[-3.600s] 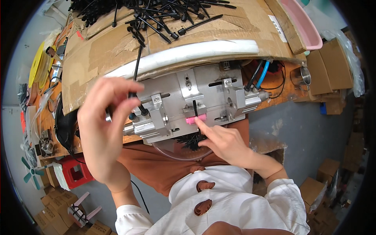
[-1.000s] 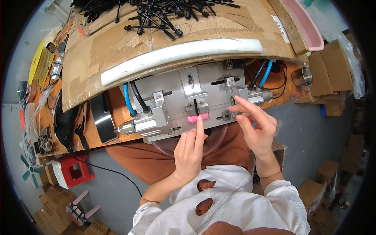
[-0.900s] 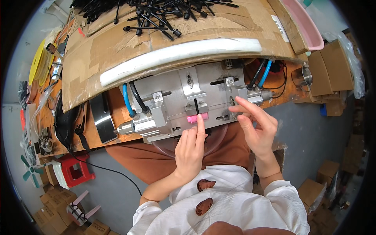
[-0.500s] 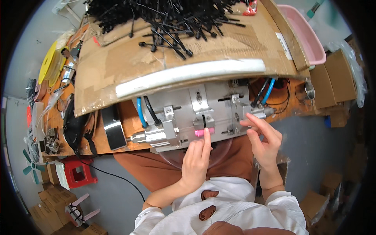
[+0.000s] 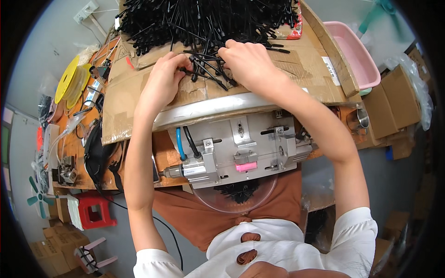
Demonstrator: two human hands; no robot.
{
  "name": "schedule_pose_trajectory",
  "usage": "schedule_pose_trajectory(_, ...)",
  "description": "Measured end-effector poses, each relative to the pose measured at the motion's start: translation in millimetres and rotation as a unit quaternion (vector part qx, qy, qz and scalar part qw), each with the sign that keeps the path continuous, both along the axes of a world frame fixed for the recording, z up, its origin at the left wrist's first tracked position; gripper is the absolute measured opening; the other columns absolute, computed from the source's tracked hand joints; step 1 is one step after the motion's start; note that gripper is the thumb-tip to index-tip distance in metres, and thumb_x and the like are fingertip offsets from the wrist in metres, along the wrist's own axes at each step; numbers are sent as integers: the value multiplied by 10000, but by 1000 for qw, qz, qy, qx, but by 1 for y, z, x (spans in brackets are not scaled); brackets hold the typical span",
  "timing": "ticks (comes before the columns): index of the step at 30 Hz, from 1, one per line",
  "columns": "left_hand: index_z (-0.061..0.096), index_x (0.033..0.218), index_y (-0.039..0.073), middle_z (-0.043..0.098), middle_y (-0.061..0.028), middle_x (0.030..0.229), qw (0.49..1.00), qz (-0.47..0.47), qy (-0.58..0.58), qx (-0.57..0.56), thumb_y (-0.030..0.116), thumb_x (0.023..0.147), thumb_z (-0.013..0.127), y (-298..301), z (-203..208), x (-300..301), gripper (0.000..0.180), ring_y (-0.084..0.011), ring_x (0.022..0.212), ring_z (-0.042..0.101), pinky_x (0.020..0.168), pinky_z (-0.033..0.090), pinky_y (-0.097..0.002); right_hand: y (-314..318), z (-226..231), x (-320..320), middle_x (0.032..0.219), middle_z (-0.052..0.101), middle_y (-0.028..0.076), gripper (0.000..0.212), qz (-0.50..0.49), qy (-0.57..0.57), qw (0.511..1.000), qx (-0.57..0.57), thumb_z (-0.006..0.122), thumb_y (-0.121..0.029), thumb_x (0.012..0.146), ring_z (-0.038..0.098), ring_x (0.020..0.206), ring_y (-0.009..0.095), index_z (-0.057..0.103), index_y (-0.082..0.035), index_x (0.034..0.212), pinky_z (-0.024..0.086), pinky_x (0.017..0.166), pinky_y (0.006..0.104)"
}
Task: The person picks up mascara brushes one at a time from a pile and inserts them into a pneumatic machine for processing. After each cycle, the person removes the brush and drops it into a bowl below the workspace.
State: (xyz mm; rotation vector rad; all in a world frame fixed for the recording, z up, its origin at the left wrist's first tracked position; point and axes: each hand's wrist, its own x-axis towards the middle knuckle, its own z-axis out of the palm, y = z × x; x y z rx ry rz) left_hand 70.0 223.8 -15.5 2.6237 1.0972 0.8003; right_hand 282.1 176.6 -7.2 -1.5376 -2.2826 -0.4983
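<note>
On the cardboard sheet, both hands reach into the near edge of a heap of thin black rods with thicker ends (image 5: pixel 204 28). My left hand (image 5: pixel 164 76) is closed, its thumb and fingertips pinching the end of one black rod (image 5: pixel 186 70). My right hand (image 5: pixel 248 60) curls over the rods to its right; its fingertips are partly hidden, so what it grips is unclear. Closer to me sits a metal fixture (image 5: pixel 227 139) with a cylinder at each side. A pink block (image 5: pixel 246 166) lies at its front middle, with no rod on it.
A white padded strip (image 5: pixel 204 109) edges the cardboard (image 5: pixel 120 106) above the fixture. Below the fixture, a clear round bowl (image 5: pixel 208 199) on my lap holds black pieces. A pink basket (image 5: pixel 350 55) is at far right, a yellow spool (image 5: pixel 68 79) at left, a metal cup (image 5: pixel 357 119) at right.
Both hands have moved from the fixture up to the black rod heap. The rod that stood at the pink block is gone from there. The bowl on my lap now shows black pieces.
</note>
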Motion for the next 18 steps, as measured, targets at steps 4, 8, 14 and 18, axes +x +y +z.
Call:
schedule_pose_trajectory(4,611,949,12,594,-87,961,999,-11,-25,-21,-125,797,563,-16,5,-7,210,-214,865,607,766,491,-290,-15,15,25,844,569,113,87,-17,-101,994,-25,615,-54,752,632,776,296,598,-33,834,508,632,390)
schedule_pose_trajectory(8,643,903,8,616,-77,986,997,-6,-52,61,-114,803,578,-23,24,-10,170,-216,876,621,759,498,-279,-35,33,59,824,550,89,105,0,-151,987,61,590,-14,717,632,760,246,616,-25,819,514,627,352)
schedule_pose_trajectory(14,672,932,21,652,-84,942,968,22,-50,245,-62,816,608,-41,54,-8,156,-224,811,658,706,528,-300,-18,65,89,895,625,111,300,130,-195,959,161,581,-72,834,649,730,212,594,-4,1125,504,555,288)
schedule_pose_trajectory(18,697,1007,72,653,-75,939,956,78,-62,274,-30,809,639,-76,48,-9,231,-188,772,640,654,513,-298,-24,88,76,731,650,118,462,108,163,977,-89,582,-84,880,561,612,100,488,-46,1331,470,588,270)
